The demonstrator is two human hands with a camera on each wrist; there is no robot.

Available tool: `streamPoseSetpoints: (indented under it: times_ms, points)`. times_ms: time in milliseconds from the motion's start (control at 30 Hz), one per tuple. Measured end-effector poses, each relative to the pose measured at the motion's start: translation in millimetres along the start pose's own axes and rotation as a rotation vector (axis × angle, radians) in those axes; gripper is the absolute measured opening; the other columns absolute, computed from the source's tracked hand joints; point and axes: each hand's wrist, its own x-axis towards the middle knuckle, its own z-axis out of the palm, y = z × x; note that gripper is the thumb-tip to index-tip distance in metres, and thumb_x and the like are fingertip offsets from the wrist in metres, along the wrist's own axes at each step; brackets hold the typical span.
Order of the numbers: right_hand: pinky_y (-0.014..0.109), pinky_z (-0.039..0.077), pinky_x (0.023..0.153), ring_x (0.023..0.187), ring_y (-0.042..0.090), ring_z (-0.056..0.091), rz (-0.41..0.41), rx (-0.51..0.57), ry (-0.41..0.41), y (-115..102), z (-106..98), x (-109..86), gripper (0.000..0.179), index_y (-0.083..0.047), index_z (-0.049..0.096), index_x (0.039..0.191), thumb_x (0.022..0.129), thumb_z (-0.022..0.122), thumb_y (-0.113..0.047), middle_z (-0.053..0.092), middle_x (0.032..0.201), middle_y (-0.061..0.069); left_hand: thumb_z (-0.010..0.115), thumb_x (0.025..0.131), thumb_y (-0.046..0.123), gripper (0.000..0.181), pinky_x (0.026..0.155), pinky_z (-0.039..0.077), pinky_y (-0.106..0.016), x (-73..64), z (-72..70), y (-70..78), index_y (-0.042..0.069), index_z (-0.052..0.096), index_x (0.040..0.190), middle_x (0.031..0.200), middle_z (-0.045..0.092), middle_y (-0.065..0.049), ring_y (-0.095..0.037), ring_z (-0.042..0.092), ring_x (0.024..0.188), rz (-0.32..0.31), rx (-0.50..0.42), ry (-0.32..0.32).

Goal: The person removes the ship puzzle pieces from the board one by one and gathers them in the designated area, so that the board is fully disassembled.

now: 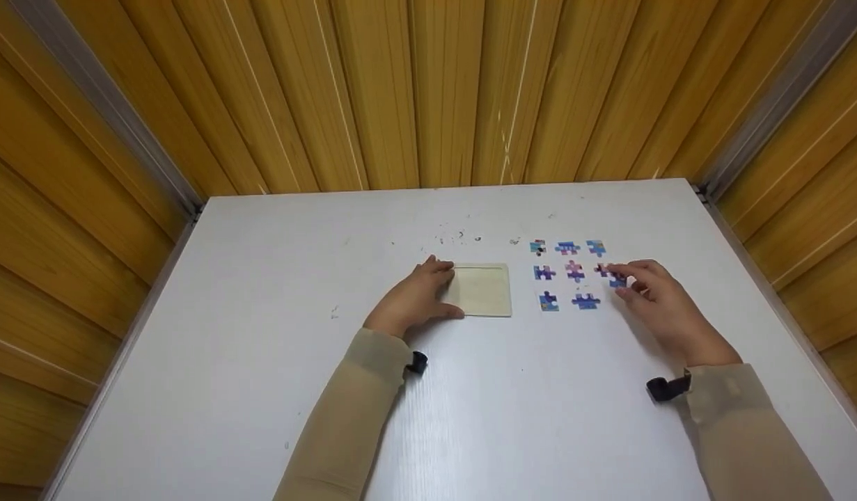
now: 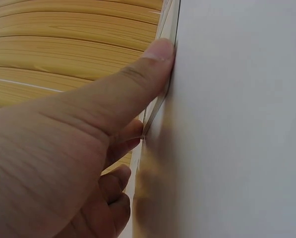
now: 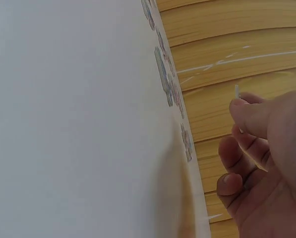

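My left hand [image 1: 415, 292] holds a shallow, cream-coloured square tray [image 1: 485, 292] by its left side. The thumb lies along the tray's near edge, and the fingers reach its far corner; in the left wrist view the thumb [image 2: 138, 74] presses the edge. Between thumb and fingertips, my right hand [image 1: 661, 306] pinches a blue-purple jigsaw piece [image 1: 617, 281], seen edge-on as a thin strip [image 3: 237, 91] in the right wrist view, raised off the table. Close beside those fingertips lies a pink and purple jigsaw piece [image 1: 601, 269].
Several other jigsaw pieces lie in loose rows right of the tray, among them a purple-blue one [image 1: 586, 301] and a pink one [image 1: 574, 271]. Small dark marks [image 1: 461, 234] spot the white table [image 1: 261, 292]. Wood-patterned panels [image 1: 442, 90] stand behind and at both sides.
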Motion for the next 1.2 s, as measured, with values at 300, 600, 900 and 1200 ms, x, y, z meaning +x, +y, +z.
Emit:
streamPoseSetpoints:
  times_ms: [300, 600, 900, 1200]
  points:
    - [0.007, 0.042, 0.089, 0.119, 0.026, 0.056, -0.058, -0.027, 0.013, 17.9, -4.3, -0.1, 0.045, -0.028, 0.065, 0.161, 0.116, 0.068, -0.028, 0.06, 0.161, 0.008, 0.096, 0.093, 0.038, 0.095, 0.146, 0.025, -0.051, 2.3, 1.8, -2.9, 0.017, 0.049, 0.173, 0.187, 0.034, 0.004, -0.028, 0.015, 0.18, -0.001, -0.007, -0.01]
    - [0.018, 0.045, 0.095, 0.123, 0.029, 0.057, 0.005, -0.019, -0.038, 21.5, -5.8, -1.6, 0.05, -0.026, 0.06, 0.165, 0.117, 0.063, -0.04, 0.059, 0.164, 0.011, 0.095, 0.093, 0.038, 0.095, 0.146, 0.023, -0.05, 2.3, 2.5, -3.7, 0.015, 0.049, 0.173, 0.187, 0.036, 0.001, -0.027, 0.015, 0.18, 0.009, -0.004, -0.012]
    - [0.018, 0.047, 0.086, 0.112, 0.028, 0.057, 0.037, -0.016, -0.023, 22.8, -4.1, -3.9, 0.055, -0.024, 0.06, 0.165, 0.114, 0.068, -0.045, 0.071, 0.139, 0.012, 0.096, 0.093, 0.036, 0.095, 0.146, 0.024, -0.052, 0.0, 0.3, -2.0, 0.017, 0.049, 0.173, 0.187, 0.036, 0.0, -0.032, 0.016, 0.18, 0.0, -0.025, -0.011]
    - [0.02, 0.046, 0.076, 0.099, 0.022, 0.056, 0.004, -0.035, 0.053, 22.4, -0.6, -1.4, 0.043, -0.016, 0.077, 0.142, 0.105, 0.083, -0.037, 0.073, 0.116, 0.011, 0.096, 0.093, 0.037, 0.095, 0.146, 0.024, -0.052, -0.9, 0.4, -2.4, 0.016, 0.049, 0.173, 0.187, 0.036, -0.001, -0.034, 0.017, 0.179, 0.01, -0.015, -0.007]
